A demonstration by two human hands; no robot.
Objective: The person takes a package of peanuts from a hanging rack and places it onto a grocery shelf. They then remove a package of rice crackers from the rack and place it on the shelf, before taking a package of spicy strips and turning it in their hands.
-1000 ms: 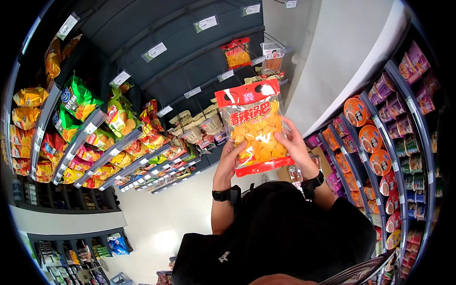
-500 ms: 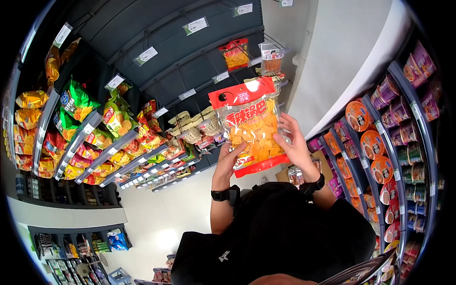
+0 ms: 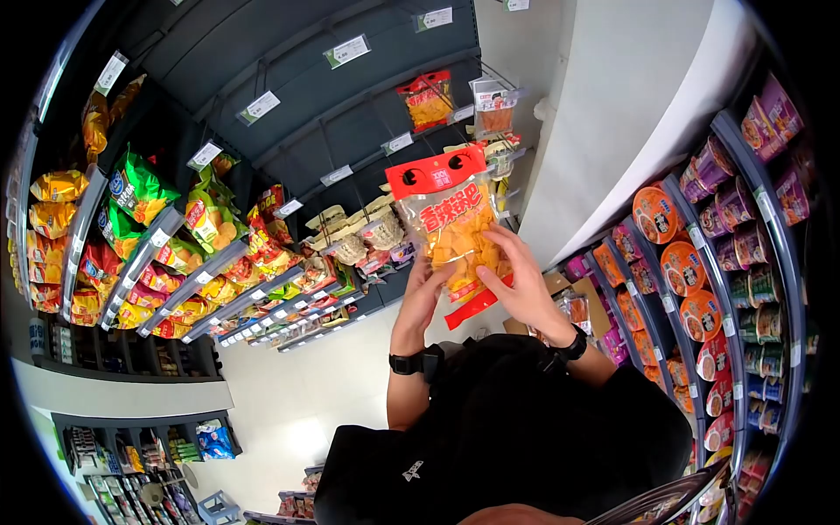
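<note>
– What's the biggest thing in view?
– The dark snack rack (image 3: 289, 52), rising ahead and to the left, with packets along its lower tiers; the instant-noodle shelves (image 3: 744, 162) stand on the right, stacked with orange, purple and green tubs; a white wall (image 3: 604, 131) runs between the two.
– And nearer the person?
– A black top (image 3: 525, 420) fills the lower middle; past the right forearm, a cardboard box (image 3: 598, 306) sits low by the noodle shelves.
– Where's the bag?
– The red-topped bag of spicy guoba (image 3: 455, 223) is up in the air in front of the body, tilted, between both hands; a look-alike bag (image 3: 427, 101) hangs on the rack beyond it.
– How's the grip?
– The left hand (image 3: 422, 297) is curled round the lower left edge, thumb on the front; the right hand (image 3: 523, 284) is closed on the lower right side, its thumb and a finger over the front; how hard either squeezes, I can't tell.
– Anything smaller?
– Black straps (image 3: 407, 363) on both wrists; white price tags (image 3: 347, 51) along the rack.
</note>
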